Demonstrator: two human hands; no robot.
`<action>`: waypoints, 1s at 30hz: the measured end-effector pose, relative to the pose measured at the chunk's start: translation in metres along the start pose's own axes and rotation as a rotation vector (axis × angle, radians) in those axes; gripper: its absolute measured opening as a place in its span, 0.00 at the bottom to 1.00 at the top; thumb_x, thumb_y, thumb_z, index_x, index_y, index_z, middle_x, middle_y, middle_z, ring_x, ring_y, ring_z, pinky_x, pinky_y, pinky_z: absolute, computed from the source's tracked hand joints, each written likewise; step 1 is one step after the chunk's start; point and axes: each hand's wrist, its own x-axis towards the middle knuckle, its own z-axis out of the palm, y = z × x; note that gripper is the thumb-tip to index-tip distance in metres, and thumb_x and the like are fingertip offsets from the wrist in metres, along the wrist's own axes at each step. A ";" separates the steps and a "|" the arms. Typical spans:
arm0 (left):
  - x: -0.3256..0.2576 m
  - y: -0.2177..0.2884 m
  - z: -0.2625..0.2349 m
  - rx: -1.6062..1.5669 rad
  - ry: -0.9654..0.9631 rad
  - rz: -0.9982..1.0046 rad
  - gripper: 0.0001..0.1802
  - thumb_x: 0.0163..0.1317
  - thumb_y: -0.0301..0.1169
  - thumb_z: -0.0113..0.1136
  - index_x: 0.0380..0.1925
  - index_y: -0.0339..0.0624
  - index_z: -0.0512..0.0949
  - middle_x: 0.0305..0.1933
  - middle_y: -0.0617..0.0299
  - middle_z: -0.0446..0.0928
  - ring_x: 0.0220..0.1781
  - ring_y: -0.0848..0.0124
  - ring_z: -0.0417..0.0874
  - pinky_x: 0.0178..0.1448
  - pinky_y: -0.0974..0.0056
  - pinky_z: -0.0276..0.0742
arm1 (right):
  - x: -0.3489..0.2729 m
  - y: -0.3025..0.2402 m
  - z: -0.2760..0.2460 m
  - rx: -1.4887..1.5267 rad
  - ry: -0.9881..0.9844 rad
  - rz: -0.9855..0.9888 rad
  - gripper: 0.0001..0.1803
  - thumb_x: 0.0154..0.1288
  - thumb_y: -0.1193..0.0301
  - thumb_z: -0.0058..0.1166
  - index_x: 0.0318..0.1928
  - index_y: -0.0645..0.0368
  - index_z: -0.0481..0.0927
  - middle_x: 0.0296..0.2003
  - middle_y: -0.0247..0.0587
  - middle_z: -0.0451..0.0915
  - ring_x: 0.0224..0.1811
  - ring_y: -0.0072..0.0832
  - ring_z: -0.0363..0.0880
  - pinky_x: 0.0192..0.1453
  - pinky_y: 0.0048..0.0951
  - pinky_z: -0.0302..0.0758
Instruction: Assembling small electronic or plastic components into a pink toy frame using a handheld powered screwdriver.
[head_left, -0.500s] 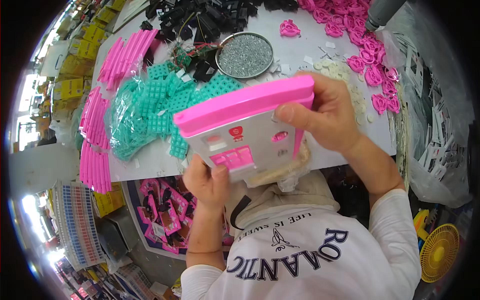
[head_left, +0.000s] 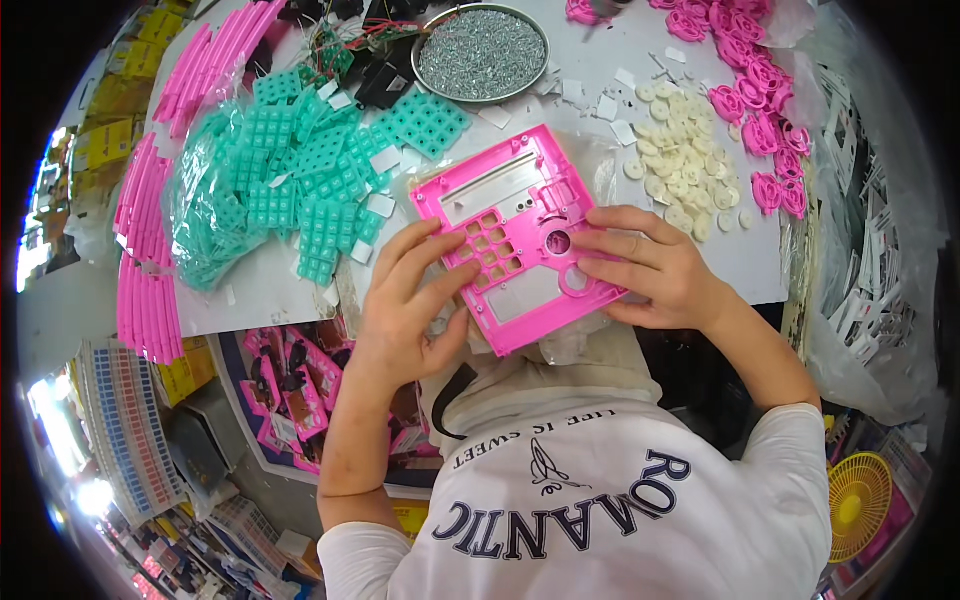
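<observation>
A pink plastic casing panel [head_left: 528,238] lies at the near edge of the table with its hollow inner side up. It has a grid of small square holes, a round hole, a long slot and a rectangular window. My left hand [head_left: 400,315] holds its left side, fingertips over the rim near the grid and thumb apart below. On the opposite side my right hand [head_left: 655,270] grips the edge, with fingers stretched over the rim by the round hole. Crinkled clear plastic [head_left: 595,160] shows beneath the panel.
Teal rubber keypads [head_left: 320,160] are heaped left, beside pink strips [head_left: 140,220]. Farther back stands a round dish [head_left: 490,100] of screws. Cream discs [head_left: 690,170] and pink ring-shaped parts [head_left: 755,95] lie right. A box of pink-and-black assemblies [head_left: 300,380] sits below the table.
The panel was tilted up with its silvery printed face showing; now it is turned over and lowered to the table, inner side up. Both hands have shifted along its sides.
</observation>
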 end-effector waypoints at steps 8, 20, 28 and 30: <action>0.026 0.009 -0.002 0.059 -0.037 0.042 0.22 0.47 0.30 0.70 0.47 0.41 0.84 0.60 0.51 0.81 0.64 0.51 0.79 0.70 0.45 0.71 | 0.009 -0.010 0.003 -0.033 -0.119 0.056 0.24 0.48 0.68 0.71 0.48 0.58 0.86 0.56 0.40 0.84 0.63 0.42 0.79 0.63 0.39 0.81; 0.023 0.028 0.027 0.077 -0.146 0.019 0.17 0.56 0.32 0.71 0.46 0.43 0.84 0.61 0.56 0.80 0.65 0.57 0.80 0.74 0.44 0.67 | 0.006 0.060 -0.029 -0.525 0.014 0.439 0.08 0.60 0.68 0.68 0.40 0.54 0.88 0.41 0.34 0.84 0.44 0.37 0.77 0.50 0.40 0.71; 0.016 0.024 0.032 0.087 -0.120 0.009 0.15 0.57 0.32 0.70 0.45 0.44 0.84 0.61 0.58 0.81 0.65 0.59 0.79 0.75 0.46 0.65 | 0.033 0.020 -0.024 -0.123 0.114 0.289 0.08 0.59 0.69 0.68 0.39 0.53 0.88 0.36 0.32 0.84 0.44 0.35 0.78 0.51 0.39 0.70; 0.016 0.024 0.032 0.084 -0.111 0.010 0.15 0.57 0.32 0.70 0.45 0.44 0.84 0.60 0.58 0.81 0.65 0.59 0.79 0.75 0.47 0.65 | 0.050 0.000 -0.011 -0.040 0.029 0.257 0.06 0.57 0.70 0.69 0.36 0.54 0.87 0.34 0.32 0.82 0.42 0.34 0.77 0.50 0.37 0.70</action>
